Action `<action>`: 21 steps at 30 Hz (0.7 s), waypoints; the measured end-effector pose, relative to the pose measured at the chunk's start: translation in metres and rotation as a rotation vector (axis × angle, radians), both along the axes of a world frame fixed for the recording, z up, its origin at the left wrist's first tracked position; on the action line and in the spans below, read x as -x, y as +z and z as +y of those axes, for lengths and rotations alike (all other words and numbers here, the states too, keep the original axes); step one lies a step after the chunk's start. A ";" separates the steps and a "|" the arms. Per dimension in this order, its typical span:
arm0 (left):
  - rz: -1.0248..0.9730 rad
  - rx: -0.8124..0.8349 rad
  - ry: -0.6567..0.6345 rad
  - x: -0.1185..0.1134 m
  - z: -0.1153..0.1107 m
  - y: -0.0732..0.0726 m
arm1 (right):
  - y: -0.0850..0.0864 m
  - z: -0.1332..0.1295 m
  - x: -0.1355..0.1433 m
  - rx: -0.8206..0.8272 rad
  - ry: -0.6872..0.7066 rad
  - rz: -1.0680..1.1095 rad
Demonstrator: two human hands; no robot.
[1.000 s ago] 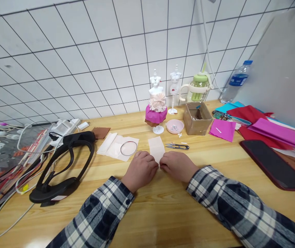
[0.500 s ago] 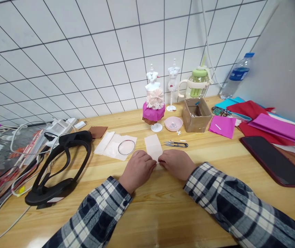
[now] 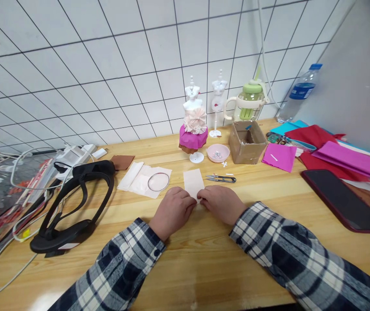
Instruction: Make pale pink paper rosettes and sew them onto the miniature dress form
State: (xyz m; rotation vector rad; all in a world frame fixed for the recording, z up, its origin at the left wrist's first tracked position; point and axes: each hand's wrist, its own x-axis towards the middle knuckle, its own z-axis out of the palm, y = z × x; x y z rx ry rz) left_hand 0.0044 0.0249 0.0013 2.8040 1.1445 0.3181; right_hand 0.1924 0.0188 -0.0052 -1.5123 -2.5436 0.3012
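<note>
A pale pink strip of thin paper lies flat on the wooden table, its near end between my two hands. My left hand pinches the near left corner with curled fingers. Opposite it, my right hand pinches the near right corner. The very edge between the fingertips is partly hidden. Just beyond my right hand lie black thread snips. Left of the strip, a thin wire coil rests on more pale pink sheets.
Behind stand a dressed mini mannequin, a bare one, a pink bowl and a cardboard box. A black headset strap and cables lie left; a phone and coloured sheets lie right.
Both hands stay pinched at the strip's near end, with only slight finger movement. The camera view has shifted a little.
</note>
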 end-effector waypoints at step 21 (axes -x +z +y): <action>0.002 0.027 0.089 -0.001 -0.003 0.001 | -0.002 0.000 -0.001 -0.053 0.045 -0.047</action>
